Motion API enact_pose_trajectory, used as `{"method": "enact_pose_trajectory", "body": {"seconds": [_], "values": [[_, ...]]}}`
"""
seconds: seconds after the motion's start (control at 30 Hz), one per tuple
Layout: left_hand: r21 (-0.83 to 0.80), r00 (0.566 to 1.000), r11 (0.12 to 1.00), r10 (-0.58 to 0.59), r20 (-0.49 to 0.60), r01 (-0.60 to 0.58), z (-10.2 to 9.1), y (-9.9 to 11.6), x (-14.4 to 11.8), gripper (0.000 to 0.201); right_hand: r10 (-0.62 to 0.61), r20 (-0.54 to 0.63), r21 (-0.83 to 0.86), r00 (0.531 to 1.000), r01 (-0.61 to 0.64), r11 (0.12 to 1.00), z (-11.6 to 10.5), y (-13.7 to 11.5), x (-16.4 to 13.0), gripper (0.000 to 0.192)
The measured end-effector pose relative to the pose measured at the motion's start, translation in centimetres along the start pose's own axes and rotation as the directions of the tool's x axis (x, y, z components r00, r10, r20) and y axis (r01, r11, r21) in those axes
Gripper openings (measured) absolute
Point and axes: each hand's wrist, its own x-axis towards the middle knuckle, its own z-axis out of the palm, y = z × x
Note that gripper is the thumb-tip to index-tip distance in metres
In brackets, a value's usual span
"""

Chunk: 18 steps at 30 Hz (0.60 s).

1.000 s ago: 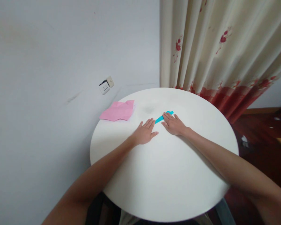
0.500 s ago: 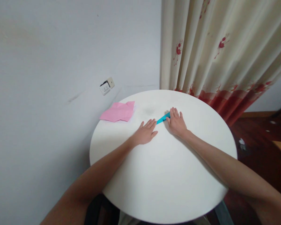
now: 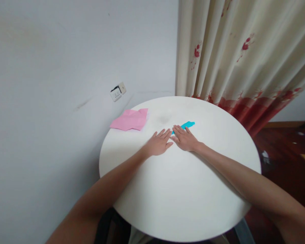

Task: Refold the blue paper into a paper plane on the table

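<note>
Both hands flat on the round white bench (image 3: 183, 203), palms down, fingers extended and lying close together, nothing gripped. Blue folded paper strip (image 3: 186, 125) sits just past centre of the bench, its long axis running diagonally from near-left up to far-right. Right hand (image 3: 184, 139) presses on the strip's near-left end; its fingertips cover that end and the rest of the strip sticks out beyond them toward the curtain (image 3: 239, 57). Left hand (image 3: 159, 144) lies just beside the right, fingertips near the strip's covered tip; can't tell if they actually touch the paper. So the right hand is the nearer one, and the free length of the strip lies ahead and to the right of its fingers. Pink creased sheet (image 3: 130, 119) is at the far-left rim of the bench, well apart from both hands, near the wall socket (image 3: 118, 92).
</note>
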Motion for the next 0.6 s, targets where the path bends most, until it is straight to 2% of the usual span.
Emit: {"method": "enact_pose_trajectory", "body": {"seconds": [0.2, 0.43, 0.53, 0.6], "values": [[0.041, 0.988, 0.998, -0.049, 0.150, 0.043, -1.7, 0.0, -1.5, 0.065, -0.027, 0.000, -0.002, 1.000, 0.027, 1.000, -0.1, 0.2, -0.1, 0.076], [0.112, 0.994, 0.991, -0.084, 0.070, 0.076, -2.8, -0.1, -2.4, 0.052, -0.005, -0.012, -0.017, 1.000, 0.005, 1.000, 0.1, 0.2, 0.0, 0.074], [0.155, 0.993, 0.985, -0.089, 0.081, 0.076, -3.3, -0.2, -2.6, 0.043, 0.001, -0.010, -0.017, 1.000, -0.001, 1.000, 0.0, 0.1, 0.0, 0.072], [0.181, 0.986, 0.976, -0.141, 0.089, 0.123, -3.4, -0.2, -2.5, 0.041, 0.003, -0.016, -0.017, 1.000, -0.003, 1.000, 0.0, 0.0, -0.1, 0.072]]}}
